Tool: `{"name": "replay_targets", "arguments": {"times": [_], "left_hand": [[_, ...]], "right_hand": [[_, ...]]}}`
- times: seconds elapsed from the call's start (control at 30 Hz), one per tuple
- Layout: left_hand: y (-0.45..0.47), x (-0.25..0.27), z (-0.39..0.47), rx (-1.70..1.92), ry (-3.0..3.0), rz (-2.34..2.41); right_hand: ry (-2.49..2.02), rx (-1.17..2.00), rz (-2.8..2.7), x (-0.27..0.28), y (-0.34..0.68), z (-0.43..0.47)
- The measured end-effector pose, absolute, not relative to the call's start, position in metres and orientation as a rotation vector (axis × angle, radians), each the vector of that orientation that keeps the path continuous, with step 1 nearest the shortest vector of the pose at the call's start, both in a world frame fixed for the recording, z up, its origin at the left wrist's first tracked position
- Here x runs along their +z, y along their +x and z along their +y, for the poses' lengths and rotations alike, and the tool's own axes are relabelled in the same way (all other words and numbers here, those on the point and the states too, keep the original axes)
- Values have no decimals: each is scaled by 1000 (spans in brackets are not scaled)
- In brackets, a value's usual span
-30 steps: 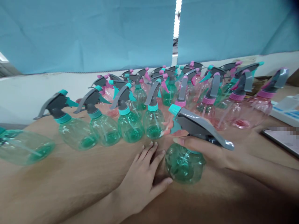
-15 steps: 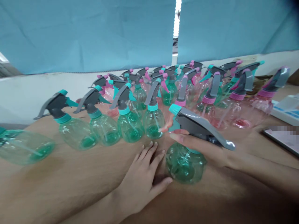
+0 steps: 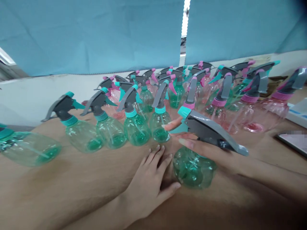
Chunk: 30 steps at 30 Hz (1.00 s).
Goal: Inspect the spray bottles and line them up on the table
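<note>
My right hand (image 3: 216,155) is closed around the neck of a green spray bottle (image 3: 193,167) with a grey trigger head and turquoise nozzle. Its fingers pass under the head, and the index fingertip reaches close to a standing green spray bottle (image 3: 160,127). Flat on the table lies my left hand (image 3: 149,187), fingers spread, its thumb pointing at the base of the held bottle. Several more green bottles, among them a green spray bottle (image 3: 136,131), line up to the left.
Behind stand several rows of green and pink spray bottles, one a pink spray bottle (image 3: 254,111) on the right. A phone (image 3: 294,143) rests on the wooden table (image 3: 91,185) at the right edge, near a white box (image 3: 298,113). Blue sheeting (image 3: 96,35) covers the wall.
The whole view has shifted slightly, so everything appears a little further right. My right hand keeps its hold on the green spray bottle, and my left hand stays flat on the table.
</note>
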<state>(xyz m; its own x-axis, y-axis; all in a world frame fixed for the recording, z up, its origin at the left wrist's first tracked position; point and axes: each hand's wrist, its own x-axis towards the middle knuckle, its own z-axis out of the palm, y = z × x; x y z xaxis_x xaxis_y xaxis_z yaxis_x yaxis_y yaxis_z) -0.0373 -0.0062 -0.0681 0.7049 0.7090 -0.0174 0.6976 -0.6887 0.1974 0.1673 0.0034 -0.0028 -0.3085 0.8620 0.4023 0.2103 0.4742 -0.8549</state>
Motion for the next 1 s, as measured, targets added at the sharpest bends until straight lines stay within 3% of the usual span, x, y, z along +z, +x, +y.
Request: {"name": "replay_targets", "arguments": {"times": [0.13, 1.0], "left_hand": [[-36, -69, -7, 111, 2727, 1122], [-36, -74, -8, 224, 2684, 1131]], "right_hand": [[-852, 1100, -1677, -7, 168, 4], [-877, 1106, -1663, -17, 172, 0]]}}
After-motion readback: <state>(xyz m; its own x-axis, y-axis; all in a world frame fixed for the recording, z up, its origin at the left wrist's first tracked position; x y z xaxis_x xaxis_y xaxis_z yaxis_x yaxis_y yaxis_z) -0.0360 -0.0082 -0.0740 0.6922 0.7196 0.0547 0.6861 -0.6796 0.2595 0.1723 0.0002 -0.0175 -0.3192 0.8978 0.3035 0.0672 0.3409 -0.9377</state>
